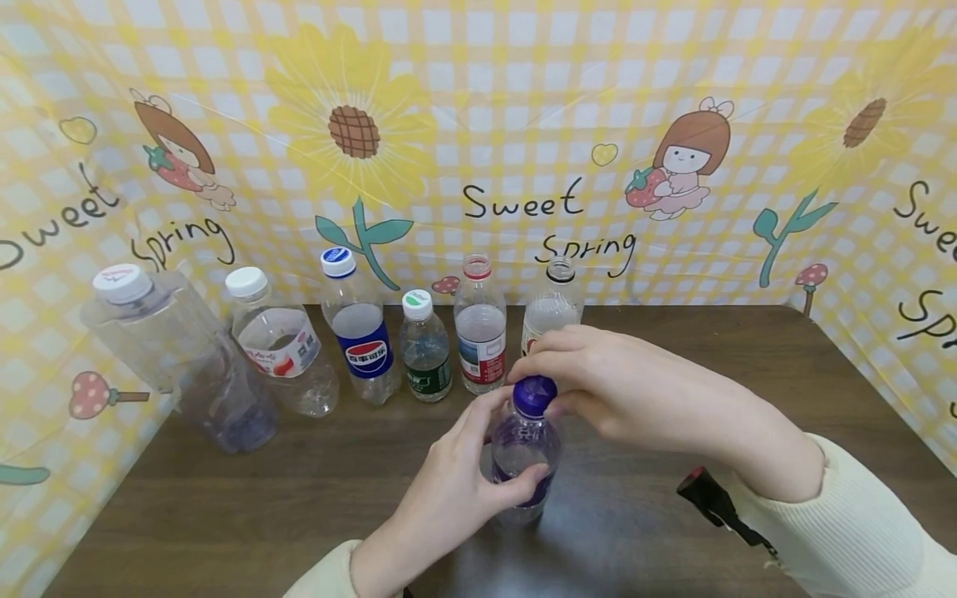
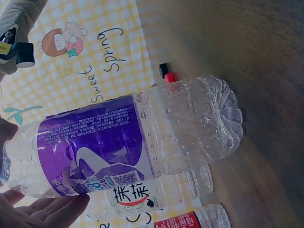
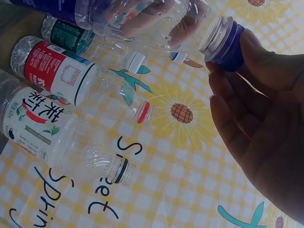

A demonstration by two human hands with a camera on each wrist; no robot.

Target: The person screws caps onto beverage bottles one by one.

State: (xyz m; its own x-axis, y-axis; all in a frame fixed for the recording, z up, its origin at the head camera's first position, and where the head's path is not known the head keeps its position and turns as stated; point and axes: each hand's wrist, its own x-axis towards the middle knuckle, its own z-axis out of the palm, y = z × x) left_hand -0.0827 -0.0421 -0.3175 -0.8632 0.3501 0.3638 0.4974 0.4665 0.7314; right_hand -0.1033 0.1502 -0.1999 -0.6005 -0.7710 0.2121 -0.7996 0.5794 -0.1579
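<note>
A clear plastic bottle (image 2: 185, 128) with a purple label (image 2: 99, 142) stands upright on the brown table in front of me. My left hand (image 1: 459, 482) grips its body, thumb on the near side and fingers round the left. At the top, my right hand (image 1: 635, 390) pinches a purple cap (image 3: 231, 50) between thumb and fingers. The cap sits at the bottle's mouth, just above the neck ring (image 3: 216, 38). Water droplets cling inside the clear plastic.
Several bottles line the back: a large capped one (image 1: 179, 349), a white-capped one (image 1: 280, 340), a blue-labelled one (image 1: 362, 332), a small green-labelled one (image 1: 426, 357), and uncapped red-labelled (image 1: 481, 332) and white-labelled (image 3: 40, 123) ones. Black (image 2: 164, 70) and red (image 2: 170, 77) caps lie near the cloth backdrop (image 1: 508, 108).
</note>
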